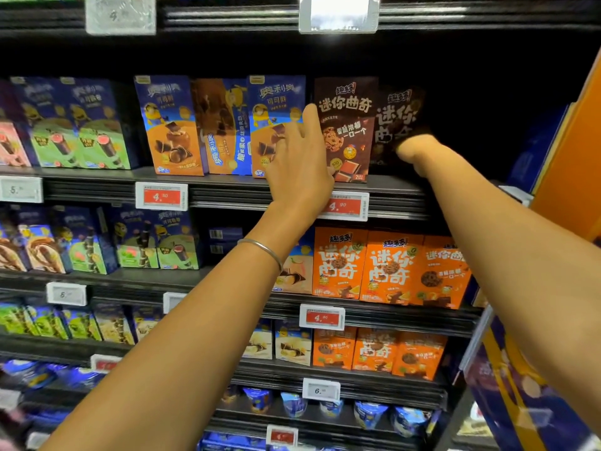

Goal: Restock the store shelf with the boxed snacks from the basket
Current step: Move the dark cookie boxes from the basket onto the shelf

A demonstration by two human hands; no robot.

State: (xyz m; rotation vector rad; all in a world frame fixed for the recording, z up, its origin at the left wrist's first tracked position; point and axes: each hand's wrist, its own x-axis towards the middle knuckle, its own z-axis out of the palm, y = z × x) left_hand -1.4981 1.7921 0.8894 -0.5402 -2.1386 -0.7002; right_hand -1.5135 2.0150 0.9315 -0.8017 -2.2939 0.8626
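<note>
On shelf: wafer boxes at left, front cookie box just right of them, rear cookie box behind and further right. Before the wafer/cookie seam, left hand; at rear cookie box, right hand. Below front cookie box, price tag.

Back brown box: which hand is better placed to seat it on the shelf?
Right, probably: the right hand is at the back brown box, while the left hand lies open against the front brown box.

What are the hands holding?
The right hand grips the rear brown box low on its right side; the left hand only touches the front brown box.
</note>
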